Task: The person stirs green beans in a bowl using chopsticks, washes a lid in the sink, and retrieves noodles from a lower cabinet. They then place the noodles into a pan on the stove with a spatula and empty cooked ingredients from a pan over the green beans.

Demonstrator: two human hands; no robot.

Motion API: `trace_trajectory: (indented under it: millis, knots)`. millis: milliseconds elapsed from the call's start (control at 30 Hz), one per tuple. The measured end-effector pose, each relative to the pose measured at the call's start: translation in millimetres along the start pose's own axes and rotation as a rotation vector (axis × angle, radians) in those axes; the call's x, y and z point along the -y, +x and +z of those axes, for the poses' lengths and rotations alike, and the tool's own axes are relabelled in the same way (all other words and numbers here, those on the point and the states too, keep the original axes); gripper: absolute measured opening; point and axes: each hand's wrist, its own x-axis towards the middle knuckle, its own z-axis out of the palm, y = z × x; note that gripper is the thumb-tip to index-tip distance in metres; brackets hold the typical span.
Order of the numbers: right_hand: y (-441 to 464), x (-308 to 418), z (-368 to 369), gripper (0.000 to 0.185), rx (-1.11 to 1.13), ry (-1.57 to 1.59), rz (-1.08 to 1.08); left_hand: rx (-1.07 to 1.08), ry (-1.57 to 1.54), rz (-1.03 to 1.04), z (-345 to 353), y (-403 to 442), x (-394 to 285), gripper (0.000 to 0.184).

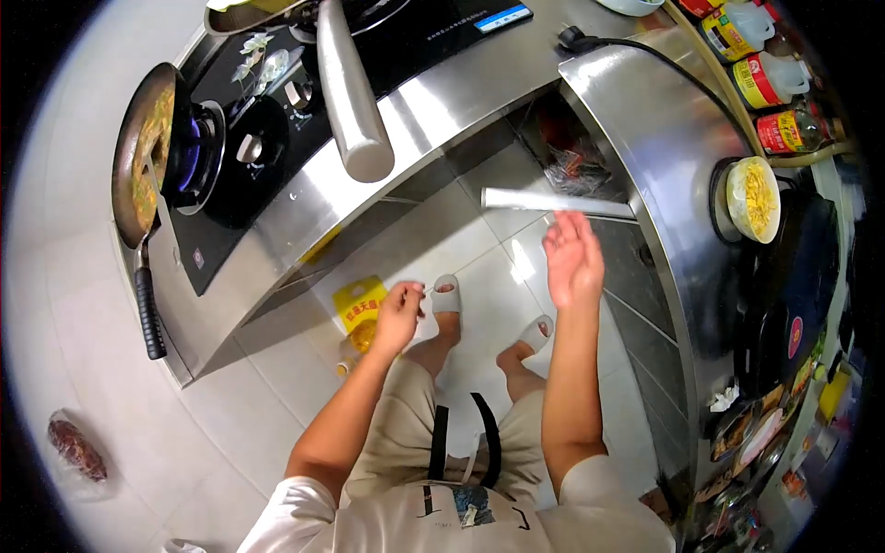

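My left hand (401, 314) hangs in the air over the floor with its fingers curled in, and I see nothing in it. Just beyond it, on the tiles, is an oil bottle (361, 334) with a yellow label. Palm up and fingers stretched out, my right hand (573, 263) is bare. Its fingertips appear close to a metal leg (553, 201) below the counter; whether they touch I cannot tell. On the lit left burner sits a wok (129, 152) of food, tilted in this view, with a spatula (159, 198) resting in it.
A second pan's thick metal handle (355, 111) juts over the front edge of the black stove (241, 170). On the right counter (636, 101) are a bowl of yellow shreds (758, 198) and several sauce bottles (774, 78). A wrapped dark item (77, 450) lies at lower left.
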Motion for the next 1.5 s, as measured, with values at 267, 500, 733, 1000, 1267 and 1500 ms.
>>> trace_trajectory:
  millis: [267, 500, 733, 1000, 1267, 1500]
  knots:
    - [-80.2, 45.5, -26.1, 0.005, -0.417, -0.841, -0.044, 0.071, 0.254, 0.446, 106.9, 143.0, -38.9, 0.030]
    - [-84.4, 45.0, -34.4, 0.013, -0.281, -0.945, -0.145, 0.188, 0.585, 0.649, 227.3, 244.9, -70.6, 0.046]
    - [-78.5, 29.8, -42.1, 0.016, -0.219, -0.940, -0.410, 0.293, 0.675, 0.666, 302.6, 331.7, -67.8, 0.041]
    - [-83.0, 22.7, -38.6, 0.029, -0.301, -0.903, -0.474, 0.151, 0.848, 0.735, 358.2, 458.6, -117.6, 0.047]
    - [-83.9, 14.7, -35.8, 0.042, -0.408, -0.892, -0.481, 0.284, 0.934, 0.694, 373.7, 492.8, -103.6, 0.047]
    - [-80.5, 12.2, -31.6, 0.044, -0.414, -0.933, -0.512, 0.387, 1.001, 0.701, 375.8, 480.7, -76.1, 0.046]
